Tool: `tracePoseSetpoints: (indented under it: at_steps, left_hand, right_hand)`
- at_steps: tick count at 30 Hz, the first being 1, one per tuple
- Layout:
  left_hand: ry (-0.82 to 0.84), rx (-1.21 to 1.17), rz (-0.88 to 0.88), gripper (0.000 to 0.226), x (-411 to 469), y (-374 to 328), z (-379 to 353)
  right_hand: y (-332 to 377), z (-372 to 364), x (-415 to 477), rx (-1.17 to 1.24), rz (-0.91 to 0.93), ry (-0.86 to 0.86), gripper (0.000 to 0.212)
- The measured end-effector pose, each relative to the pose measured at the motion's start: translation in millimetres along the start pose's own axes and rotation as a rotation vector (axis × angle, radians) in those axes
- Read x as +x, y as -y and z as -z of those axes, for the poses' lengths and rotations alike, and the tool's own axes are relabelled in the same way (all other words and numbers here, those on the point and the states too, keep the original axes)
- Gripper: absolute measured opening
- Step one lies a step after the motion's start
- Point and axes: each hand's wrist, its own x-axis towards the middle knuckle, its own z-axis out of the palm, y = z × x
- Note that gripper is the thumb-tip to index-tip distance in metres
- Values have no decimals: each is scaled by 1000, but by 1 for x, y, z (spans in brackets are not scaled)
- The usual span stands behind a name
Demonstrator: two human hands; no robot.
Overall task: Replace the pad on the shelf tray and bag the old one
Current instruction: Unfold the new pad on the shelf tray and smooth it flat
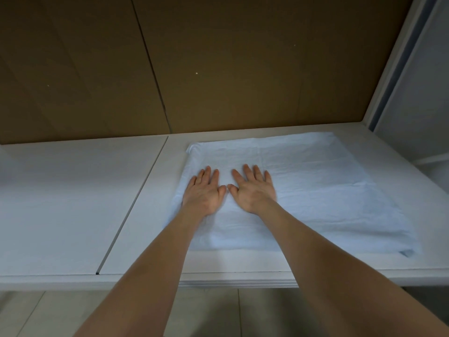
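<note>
Head view: the pale blue pad (315, 190) is spread on the white shelf tray (145, 227), pressed by the left hand (204, 194) and right hand (252, 192), both laid flat with fingers straight. It is judged thin, light, limp and crease-prone; an edge or corner should be pinched.

My left hand (204, 192) and right hand (254, 190) cover part of the pad (315, 190). My forearms hide some of its near edge and run off the bottom edge. The shelf (48, 203) is cut off on the left.
</note>
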Motion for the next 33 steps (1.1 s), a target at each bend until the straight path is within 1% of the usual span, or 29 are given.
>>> tracePoseSetpoints:
  at_steps: [8, 11, 14, 16, 18, 22, 24, 28, 33]
  left_hand:
    - [32, 21, 2, 60, 1, 1, 4]
    - [67, 33, 38, 59, 2, -4, 12]
    - [40, -28, 66, 57, 4, -26, 22]
    - [-21, -53, 19, 57, 3, -51, 23]
    - [-71, -71, -73, 57, 1, -83, 21]
    - [-75, -84, -176, 56, -1, -136, 16]
    - [-60, -87, -197, 56, 2, -155, 15]
    - [-24, -64, -214, 56, 5, -184, 11]
    - [25, -19, -209, 55, 4, -194, -1]
  right_hand:
    - [-15, 6, -9, 98, 45, -13, 55]
    - [-35, 9, -18, 111, 6, -11, 55]
    - [-59, 19, -27, 142, -55, -86, 54]
    - [-74, 25, -33, 125, -79, -141, 53]
    - [-93, 30, -41, 108, -105, -155, 56]
    - [-129, 31, -54, 96, -173, -147, 60]
    - [-145, 31, -60, 87, -192, -141, 60]
    - [-160, 29, -61, 121, -166, -117, 60]
    - [-169, 18, -62, 83, -183, -48, 60]
